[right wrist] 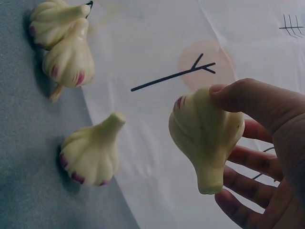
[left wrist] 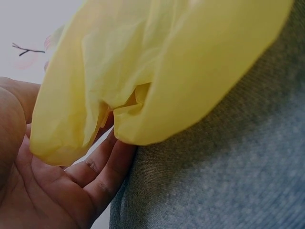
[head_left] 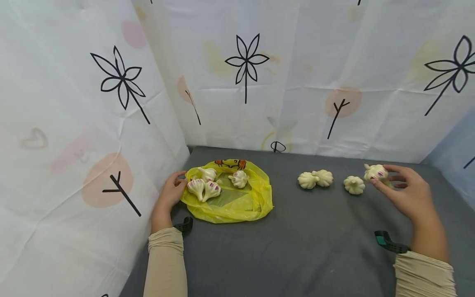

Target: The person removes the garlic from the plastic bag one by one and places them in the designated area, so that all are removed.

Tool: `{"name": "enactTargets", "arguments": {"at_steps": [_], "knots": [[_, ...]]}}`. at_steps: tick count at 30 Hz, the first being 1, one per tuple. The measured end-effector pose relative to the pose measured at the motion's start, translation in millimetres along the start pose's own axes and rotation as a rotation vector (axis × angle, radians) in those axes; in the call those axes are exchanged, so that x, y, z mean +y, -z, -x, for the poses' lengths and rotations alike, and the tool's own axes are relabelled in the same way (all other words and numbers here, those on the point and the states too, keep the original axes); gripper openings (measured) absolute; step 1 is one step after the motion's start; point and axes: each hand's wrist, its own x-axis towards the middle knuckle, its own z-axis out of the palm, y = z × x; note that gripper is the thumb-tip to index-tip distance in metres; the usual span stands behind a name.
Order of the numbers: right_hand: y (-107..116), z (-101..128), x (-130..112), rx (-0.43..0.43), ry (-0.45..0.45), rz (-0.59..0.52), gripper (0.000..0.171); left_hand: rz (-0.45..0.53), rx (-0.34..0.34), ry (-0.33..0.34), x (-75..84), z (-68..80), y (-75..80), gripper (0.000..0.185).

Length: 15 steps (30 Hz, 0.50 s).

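My left hand [head_left: 180,181] lies at the left rim of a crumpled yellow plastic bag [head_left: 237,204] that is spread open on the grey table. In the left wrist view its straight fingers [left wrist: 102,171] reach under the bag's edge [left wrist: 157,71]. Several white garlic bulbs with purple marks [head_left: 208,185] lie in the bag. My right hand [head_left: 384,178] holds one garlic bulb [head_left: 375,171] off the table at the right, pinched between thumb and fingers [right wrist: 248,98]. Beside it lies a single bulb [head_left: 354,185], and further left two bulbs touch each other [head_left: 315,179].
White curtains printed with black flowers wall in the grey table [head_left: 297,247] on the left and at the back. Black and green wrist straps [head_left: 389,243] sit at both cuffs. In the right wrist view three bulbs [right wrist: 90,152] lie on the cloth.
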Motion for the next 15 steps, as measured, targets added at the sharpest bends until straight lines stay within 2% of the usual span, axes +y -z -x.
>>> {"name": "enactTargets", "arguments": {"at_steps": [7,15], "knots": [[6,0,11,-0.031,-0.069,0.028,0.072,0.010,-0.002,0.007,-0.9,-0.5,0.4,0.052],[9,1,24,-0.073,-0.082,0.089,0.073,0.006,-0.002,0.016,0.3,-0.1,-0.1,0.052]]}}
